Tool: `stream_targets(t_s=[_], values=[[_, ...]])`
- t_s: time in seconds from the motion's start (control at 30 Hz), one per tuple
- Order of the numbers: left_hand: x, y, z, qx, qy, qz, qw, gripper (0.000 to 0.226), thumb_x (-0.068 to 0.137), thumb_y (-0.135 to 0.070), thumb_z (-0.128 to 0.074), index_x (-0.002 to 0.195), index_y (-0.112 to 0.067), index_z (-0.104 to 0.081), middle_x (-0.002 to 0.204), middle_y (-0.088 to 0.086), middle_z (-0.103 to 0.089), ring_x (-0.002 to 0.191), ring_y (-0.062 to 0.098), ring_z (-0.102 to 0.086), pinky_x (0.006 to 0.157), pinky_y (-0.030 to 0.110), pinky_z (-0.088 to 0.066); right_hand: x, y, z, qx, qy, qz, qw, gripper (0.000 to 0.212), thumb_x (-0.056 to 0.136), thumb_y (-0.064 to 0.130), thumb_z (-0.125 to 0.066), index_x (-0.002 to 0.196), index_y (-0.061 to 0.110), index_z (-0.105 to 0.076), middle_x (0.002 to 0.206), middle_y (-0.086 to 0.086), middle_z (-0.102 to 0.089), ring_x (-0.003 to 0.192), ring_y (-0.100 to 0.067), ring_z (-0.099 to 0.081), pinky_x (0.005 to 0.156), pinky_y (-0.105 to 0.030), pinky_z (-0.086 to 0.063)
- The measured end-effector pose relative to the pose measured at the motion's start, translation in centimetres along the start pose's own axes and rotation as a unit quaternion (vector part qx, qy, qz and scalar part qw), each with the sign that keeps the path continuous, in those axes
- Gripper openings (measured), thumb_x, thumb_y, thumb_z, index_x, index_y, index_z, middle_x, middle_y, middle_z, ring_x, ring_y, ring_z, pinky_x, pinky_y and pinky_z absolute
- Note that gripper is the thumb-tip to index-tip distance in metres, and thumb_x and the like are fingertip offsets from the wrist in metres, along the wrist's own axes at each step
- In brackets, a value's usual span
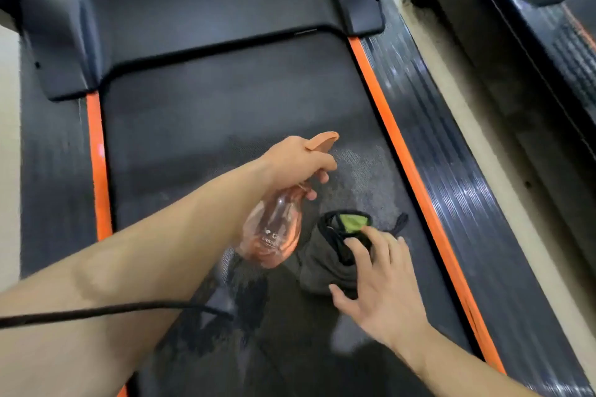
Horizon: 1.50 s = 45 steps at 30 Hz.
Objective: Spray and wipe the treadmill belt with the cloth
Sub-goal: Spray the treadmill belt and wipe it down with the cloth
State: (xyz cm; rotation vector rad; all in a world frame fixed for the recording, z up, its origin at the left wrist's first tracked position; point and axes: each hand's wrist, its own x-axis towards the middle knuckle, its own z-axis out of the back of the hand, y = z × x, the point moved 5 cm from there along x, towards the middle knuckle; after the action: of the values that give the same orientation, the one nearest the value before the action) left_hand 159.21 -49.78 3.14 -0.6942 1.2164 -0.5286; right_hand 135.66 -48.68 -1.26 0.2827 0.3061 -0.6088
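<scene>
The black treadmill belt (200, 126) runs up the middle of the view between two orange strips. My left hand (298, 163) is shut on an orange see-through spray bottle (274, 235), nozzle pointing forward over the belt. A pale wet patch (361, 171) shows on the belt just ahead of the nozzle. My right hand (383, 284) lies spread, fingers apart, on a dark cloth (325, 264) with a green patch (353, 223) and a black cord, lying on the belt at right of centre.
A dark motor cover (209, 6) closes the belt's far end. Ribbed side rails (451, 190) flank the orange strips. A second treadmill (529, 51) stands at the far right across a strip of beige floor. A black cable (96, 313) crosses my left forearm.
</scene>
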Motion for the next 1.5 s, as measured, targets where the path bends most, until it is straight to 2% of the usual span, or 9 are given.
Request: stream_targets(t_s=[0.07,0.17,0.27,0.37,0.47,0.7,0.97,1.33,1.5], values=[[-0.2,1.3,0.0,0.015,0.008,-0.002,1.0,0.041,0.09,-0.023,-0.07,0.129,-0.033,-0.066,0.085,0.004,-0.076,0.063,0.029,-0.062,0.069,0.039,-0.058,1.4,0.3,-1.3,-0.001,0.017,0.032,0.999,0.091,0.075,0.07,-0.057,0.154,0.028,-0.038,0.159,-0.013,-0.034,0.146,-0.045,-0.031,0.115,-0.067,-0.029],[-1.7,2.5,-0.4,0.083,0.003,-0.005,0.997,0.015,0.082,-0.025,-0.074,0.093,-0.016,-0.072,0.094,0.005,-0.078,0.076,0.041,-0.071,0.074,0.047,-0.066,2.4,0.8,-3.7,-0.006,0.028,0.064,0.998,0.096,0.079,0.076,-0.048,0.161,0.037,-0.017,0.169,-0.009,-0.017,0.155,-0.043,-0.011,0.117,-0.07,-0.021],[-3.6,3.7,-0.6,0.102,-0.013,-0.001,0.995,0.018,0.085,-0.023,-0.075,0.092,-0.006,-0.07,0.094,0.003,-0.076,0.062,0.029,-0.07,0.059,0.035,-0.059,2.2,0.9,-5.0,-0.021,0.032,0.068,0.997,0.106,0.071,0.085,-0.048,0.16,0.03,-0.027,0.167,-0.013,-0.024,0.153,-0.045,-0.017,0.118,-0.069,-0.018],[-4.5,4.0,-0.8,0.083,-0.013,0.012,0.996,0.031,0.084,-0.027,-0.074,0.103,-0.002,-0.071,0.098,0.008,-0.077,0.065,0.038,-0.069,0.068,0.051,-0.057,-0.4,0.1,-6.0,-0.019,0.023,0.078,0.996,0.095,0.07,0.079,-0.056,0.148,0.026,-0.044,0.159,-0.012,-0.039,0.144,-0.045,-0.035,0.111,-0.069,-0.032],[-4.8,4.2,-2.0,0.064,-0.027,0.034,0.997,0.032,0.09,-0.02,-0.071,0.113,0.002,-0.07,0.106,0.016,-0.076,0.051,0.025,-0.063,0.066,0.039,-0.051,-4.5,-0.7,-7.8,0.005,0.026,0.03,0.999,0.08,0.071,0.069,-0.056,0.137,0.024,-0.049,0.152,-0.012,-0.046,0.136,-0.045,-0.043,0.107,-0.067,-0.037],[-4.4,3.7,-6.2,0.103,-0.012,0.063,0.993,0.02,0.087,-0.014,-0.069,0.096,0.003,-0.072,0.08,0.006,-0.071,0.049,0.023,-0.066,0.055,0.027,-0.048,-7.4,-2.1,-8.6,0.05,-0.03,-0.098,0.993,0.08,0.079,0.067,-0.043,0.147,0.024,-0.04,0.156,-0.011,-0.04,0.137,-0.042,-0.042,0.111,-0.063,-0.031],[-2.0,2.3,-8.2,0.18,-0.031,0.069,0.981,0.022,0.084,-0.02,-0.069,0.066,-0.013,-0.059,0.052,-0.002,-0.061,0.04,0.017,-0.062,0.042,0.016,-0.043,-7.3,-2.5,-9.4,0.044,-0.061,-0.104,0.992,0.084,0.077,0.069,-0.044,0.148,0.027,-0.038,0.158,-0.01,-0.036,0.139,-0.041,-0.04,0.11,-0.064,-0.03],[-1.8,3.1,-6.4,0.141,-0.073,0.059,0.986,0.014,0.085,-0.021,-0.072,0.078,-0.011,-0.067,0.067,-0.004,-0.069,0.041,0.017,-0.063,0.043,0.016,-0.044,-7.1,-2.1,-9.5,0.048,-0.091,-0.133,0.986,0.08,0.081,0.067,-0.046,0.149,0.026,-0.037,0.156,-0.011,-0.039,0.139,-0.042,-0.041,0.111,-0.066,-0.033],[-3.0,5.0,-4.0,0.197,-0.098,0.08,0.972,0.02,0.083,-0.024,-0.069,0.071,-0.009,-0.066,0.057,0.004,-0.069,0.042,0.017,-0.064,0.046,0.02,-0.048,-5.4,-1.4,-8.7,0.043,-0.099,-0.141,0.984,0.08,0.087,0.061,-0.051,0.157,0.03,-0.029,0.159,-0.015,-0.034,0.142,-0.047,-0.033,0.112,-0.07,-0.03]])
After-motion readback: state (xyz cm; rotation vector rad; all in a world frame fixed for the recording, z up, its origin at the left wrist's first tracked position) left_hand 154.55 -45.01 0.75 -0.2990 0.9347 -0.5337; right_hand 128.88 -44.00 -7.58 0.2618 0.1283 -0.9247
